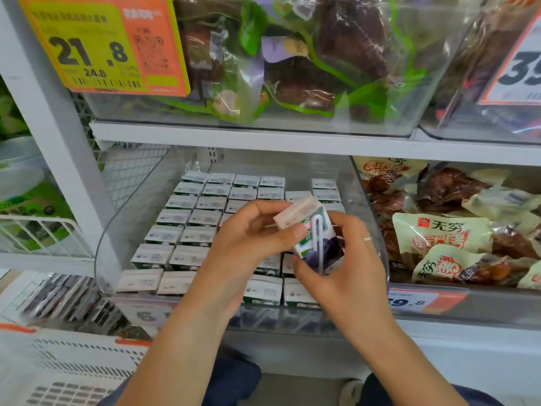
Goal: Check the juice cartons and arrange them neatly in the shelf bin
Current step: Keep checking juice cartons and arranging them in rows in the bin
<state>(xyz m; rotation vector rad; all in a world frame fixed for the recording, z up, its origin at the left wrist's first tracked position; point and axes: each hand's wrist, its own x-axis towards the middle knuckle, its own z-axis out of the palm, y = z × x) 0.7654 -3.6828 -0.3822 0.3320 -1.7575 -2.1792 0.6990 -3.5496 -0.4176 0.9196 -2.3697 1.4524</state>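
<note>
Both hands (292, 247) grip one boxy carton (313, 235) above clear plastic bin (117, 230).

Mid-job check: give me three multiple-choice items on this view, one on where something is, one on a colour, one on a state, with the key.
1. Where is the carton being checked?
A. Held over the bin
B. On the top shelf
C. On the floor

2. What colour is the big price tag at upper left?
A. Blue and white
B. Yellow and orange
C. Black

3. How do the hands stand?
A. Both open
B. Only one grips
C. Both grip the carton

Key: 1 A, it sits above the rows of cartons; 2 B, yellow panel beside orange; 3 C, left hand and right hand curl round it.
</note>
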